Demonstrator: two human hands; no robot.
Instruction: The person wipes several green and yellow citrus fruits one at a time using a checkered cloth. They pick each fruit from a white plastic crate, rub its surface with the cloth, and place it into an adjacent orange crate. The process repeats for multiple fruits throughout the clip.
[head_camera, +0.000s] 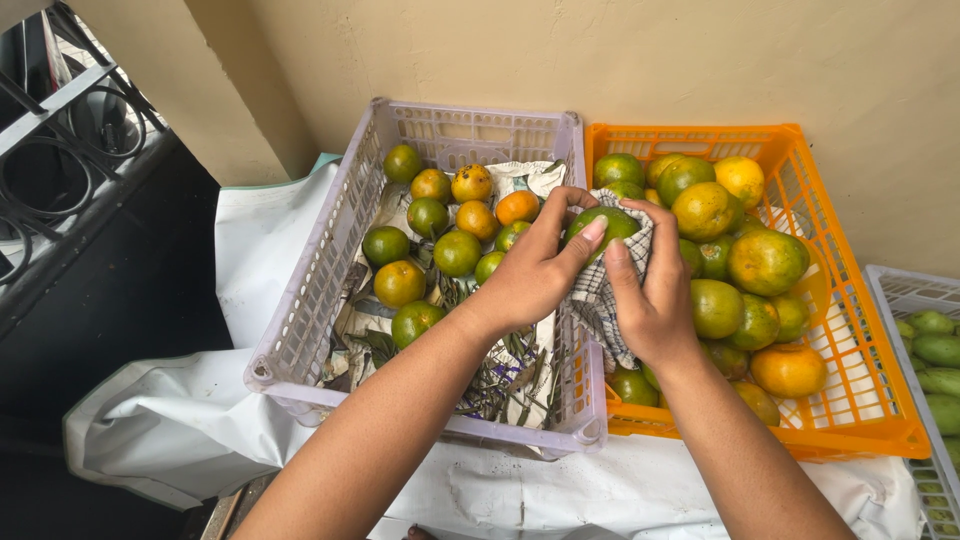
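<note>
Two hands meet over the rims of two crates. The left hand (530, 275) curls its fingers around a green citrus fruit (605, 224); the right hand (650, 300) presses a checked cloth (600, 295) against that fruit, fingers closed on the fabric. Left of the hands, the lilac crate (320, 290) holds eleven green and orange fruits on paper. Right of them, the orange crate (860, 400) holds roughly fifteen more. A third crate (900, 290) of green fruit stands farther right.

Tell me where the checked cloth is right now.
In the head view, the checked cloth is in the right hand, wrapped around a green citrus fruit above the shared edge of the lilac crate and orange crate.
</note>
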